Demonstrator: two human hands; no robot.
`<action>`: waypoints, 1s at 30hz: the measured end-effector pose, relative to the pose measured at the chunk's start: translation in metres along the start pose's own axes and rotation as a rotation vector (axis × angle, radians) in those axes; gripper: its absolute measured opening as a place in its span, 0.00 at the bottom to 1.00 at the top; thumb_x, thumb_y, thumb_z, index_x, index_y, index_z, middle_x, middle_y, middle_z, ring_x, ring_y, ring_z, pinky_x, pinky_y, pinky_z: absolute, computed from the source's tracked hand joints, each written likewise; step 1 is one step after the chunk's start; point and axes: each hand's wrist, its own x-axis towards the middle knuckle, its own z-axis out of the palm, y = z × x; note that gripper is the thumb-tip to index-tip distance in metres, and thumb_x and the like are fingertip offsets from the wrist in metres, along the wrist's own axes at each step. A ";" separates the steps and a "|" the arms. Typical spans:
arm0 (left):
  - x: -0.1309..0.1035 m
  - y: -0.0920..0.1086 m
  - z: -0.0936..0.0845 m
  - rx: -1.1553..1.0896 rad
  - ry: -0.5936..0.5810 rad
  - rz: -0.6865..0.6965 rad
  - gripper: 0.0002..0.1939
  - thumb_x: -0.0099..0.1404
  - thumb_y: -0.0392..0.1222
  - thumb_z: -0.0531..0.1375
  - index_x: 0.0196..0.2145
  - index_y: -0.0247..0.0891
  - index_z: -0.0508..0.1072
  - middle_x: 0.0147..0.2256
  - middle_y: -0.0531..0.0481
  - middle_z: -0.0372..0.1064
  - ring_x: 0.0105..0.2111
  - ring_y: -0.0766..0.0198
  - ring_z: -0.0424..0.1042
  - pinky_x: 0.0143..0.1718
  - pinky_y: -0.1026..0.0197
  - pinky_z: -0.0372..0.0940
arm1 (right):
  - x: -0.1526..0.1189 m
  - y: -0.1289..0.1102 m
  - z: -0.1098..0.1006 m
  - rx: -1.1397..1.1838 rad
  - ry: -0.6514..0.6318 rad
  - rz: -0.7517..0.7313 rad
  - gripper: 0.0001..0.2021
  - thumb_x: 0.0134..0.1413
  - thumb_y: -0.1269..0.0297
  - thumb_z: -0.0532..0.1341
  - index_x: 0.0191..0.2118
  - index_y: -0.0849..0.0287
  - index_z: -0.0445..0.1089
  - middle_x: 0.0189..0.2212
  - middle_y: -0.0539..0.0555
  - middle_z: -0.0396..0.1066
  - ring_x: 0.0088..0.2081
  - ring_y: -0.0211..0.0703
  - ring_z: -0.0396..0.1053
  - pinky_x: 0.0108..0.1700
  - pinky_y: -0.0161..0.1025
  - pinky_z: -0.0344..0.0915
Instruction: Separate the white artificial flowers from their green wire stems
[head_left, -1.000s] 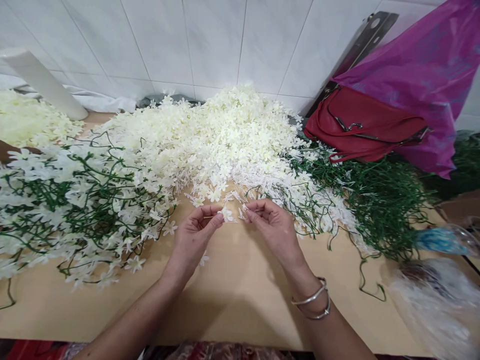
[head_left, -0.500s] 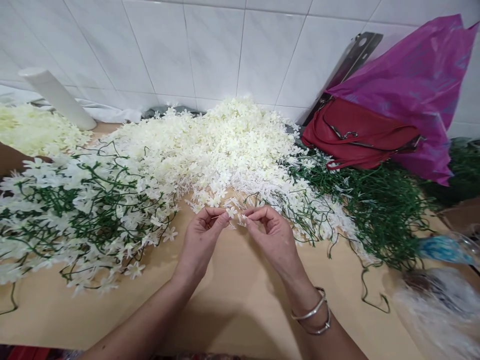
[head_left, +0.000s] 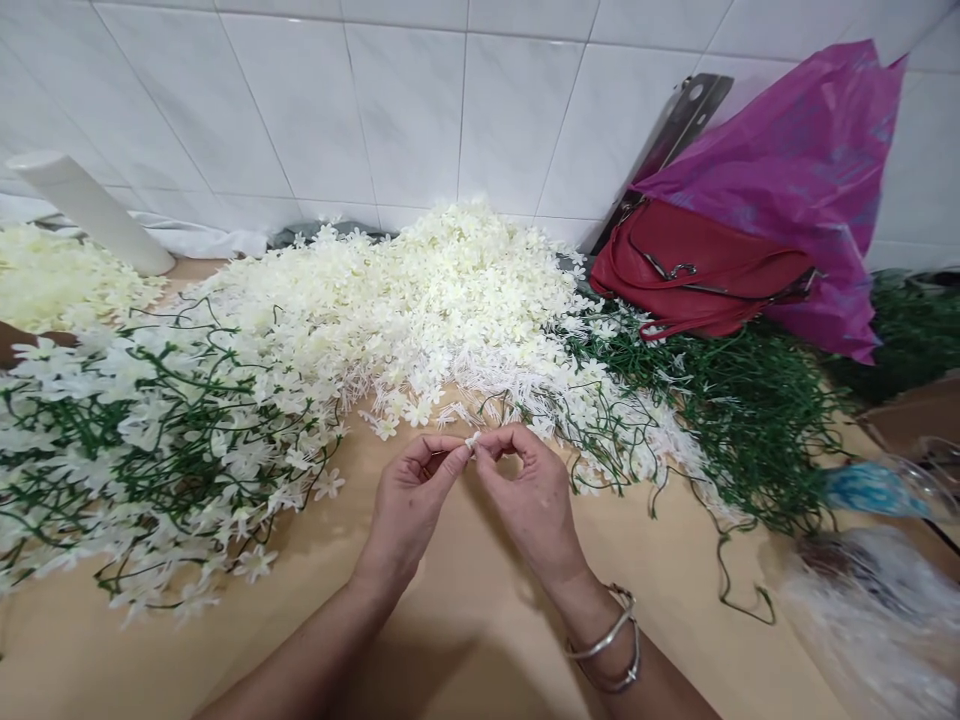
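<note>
My left hand is closed in a pinch on a small white artificial flower. The fingertips of my right hand are pinched together against it from the other side, and whatever they hold there is too small to make out. Just beyond both hands lies a big heap of cream-white flower heads. Thin white stalk-like pieces are strewn at its near edge. To the left is a pile of white flowers on green stems; bare green stems are bunched to the right.
A red handbag leans by a purple plastic bag against the tiled wall. A white roll stands tilted at the back left. Clear plastic wrapping is at the right. Part of another person's arm shows at the left edge.
My hands have come together, so the gap between their fingertips is closed at the flower. The whole view has shifted slightly.
</note>
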 end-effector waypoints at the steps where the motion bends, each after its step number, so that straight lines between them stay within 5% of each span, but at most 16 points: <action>1: 0.000 -0.001 0.001 0.001 -0.006 0.016 0.13 0.60 0.49 0.72 0.36 0.37 0.80 0.36 0.48 0.80 0.39 0.61 0.76 0.46 0.60 0.70 | 0.000 0.000 0.000 0.001 -0.001 0.004 0.03 0.56 0.68 0.63 0.31 0.55 0.73 0.28 0.50 0.74 0.33 0.43 0.72 0.40 0.40 0.69; 5: 0.001 -0.002 0.002 0.016 -0.025 0.074 0.12 0.62 0.49 0.71 0.37 0.38 0.79 0.37 0.48 0.80 0.41 0.59 0.78 0.47 0.58 0.71 | 0.001 0.001 0.000 0.046 -0.040 0.055 0.01 0.55 0.67 0.63 0.34 0.55 0.74 0.28 0.50 0.75 0.33 0.43 0.72 0.40 0.40 0.70; 10: 0.000 0.001 0.003 0.004 -0.059 0.058 0.12 0.62 0.48 0.71 0.36 0.38 0.79 0.37 0.49 0.80 0.40 0.60 0.78 0.47 0.59 0.72 | 0.002 0.002 -0.002 0.066 -0.049 0.081 0.13 0.55 0.68 0.63 0.47 0.55 0.75 0.27 0.47 0.73 0.33 0.42 0.72 0.43 0.41 0.70; 17: -0.007 0.008 -0.001 -0.001 -0.088 0.074 0.11 0.64 0.46 0.70 0.40 0.38 0.78 0.39 0.49 0.80 0.43 0.60 0.78 0.49 0.60 0.71 | 0.005 0.006 -0.011 0.067 -0.025 -0.074 0.05 0.58 0.68 0.65 0.38 0.52 0.79 0.41 0.54 0.74 0.46 0.48 0.72 0.52 0.46 0.69; 23: -0.006 0.018 -0.014 0.123 0.012 0.114 0.13 0.67 0.47 0.68 0.45 0.38 0.79 0.44 0.46 0.79 0.46 0.59 0.78 0.49 0.60 0.71 | 0.014 0.017 -0.018 0.350 0.014 0.044 0.05 0.62 0.59 0.64 0.38 0.52 0.70 0.53 0.57 0.73 0.54 0.49 0.72 0.54 0.49 0.70; 27: -0.011 0.006 0.000 0.025 -0.166 0.077 0.14 0.66 0.43 0.68 0.48 0.39 0.76 0.45 0.46 0.79 0.44 0.60 0.78 0.49 0.59 0.71 | 0.006 0.014 -0.007 0.488 -0.140 0.124 0.08 0.59 0.55 0.66 0.38 0.50 0.68 0.63 0.56 0.68 0.62 0.52 0.68 0.59 0.53 0.70; 30: -0.016 0.003 0.006 0.086 -0.247 0.106 0.13 0.67 0.41 0.66 0.49 0.40 0.75 0.46 0.45 0.79 0.42 0.60 0.78 0.48 0.58 0.72 | 0.005 0.012 -0.008 0.598 -0.140 0.122 0.08 0.58 0.57 0.68 0.38 0.50 0.70 0.60 0.55 0.71 0.61 0.52 0.70 0.58 0.53 0.71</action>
